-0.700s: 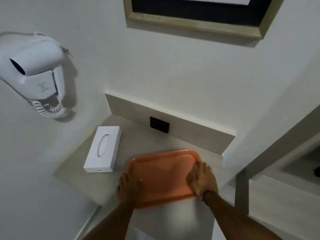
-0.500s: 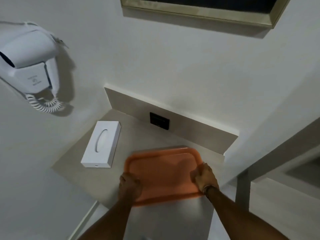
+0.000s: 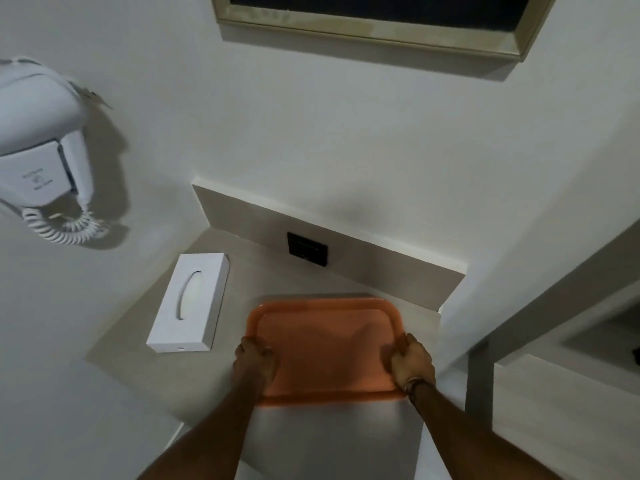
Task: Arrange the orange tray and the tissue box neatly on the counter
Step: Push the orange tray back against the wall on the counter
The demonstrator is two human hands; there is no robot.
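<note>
An orange tray (image 3: 325, 344) lies on the beige counter (image 3: 138, 344), its near edge reaching the counter's front. My left hand (image 3: 254, 358) grips the tray's left rim and my right hand (image 3: 412, 363) grips its right rim, both with fingers curled over the edge. A white tissue box (image 3: 190, 303) with an oval slot lies flat on the counter to the left of the tray, apart from it and angled slightly toward the back wall.
A white wall-mounted hair dryer (image 3: 38, 150) with a coiled cord hangs at the left. A black socket plate (image 3: 307, 249) sits in the backsplash behind the tray. A framed dark panel (image 3: 377, 19) hangs above. A grey ledge (image 3: 540, 327) stands at the right.
Both hands went from lying flat on the tray to curling over its side rims. The tray now sits squarer to the counter's front edge. The tissue box stayed put.
</note>
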